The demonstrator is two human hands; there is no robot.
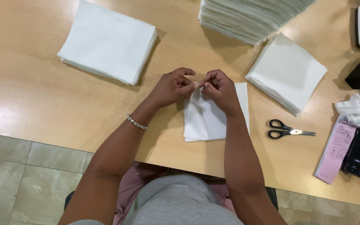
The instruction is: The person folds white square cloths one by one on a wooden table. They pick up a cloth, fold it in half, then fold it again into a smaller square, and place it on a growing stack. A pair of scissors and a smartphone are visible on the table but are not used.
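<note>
Both hands pinch the top edge of the thin white square cloth sheet (207,116) lying mid-table: left hand (172,87) and right hand (219,89) fingertips closed on it, seemingly parting 2 layers. Keep pinches small and pull apart gently. Black-handled scissors (290,131) lie near, right.

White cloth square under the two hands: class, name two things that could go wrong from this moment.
1. Both hands, left hand and right hand, pinch one small corner of the cloth square; it might slip or bunch.
2. The scissors lie close by the right forearm; a sideways sweep could knock them toward the table edge.
</note>
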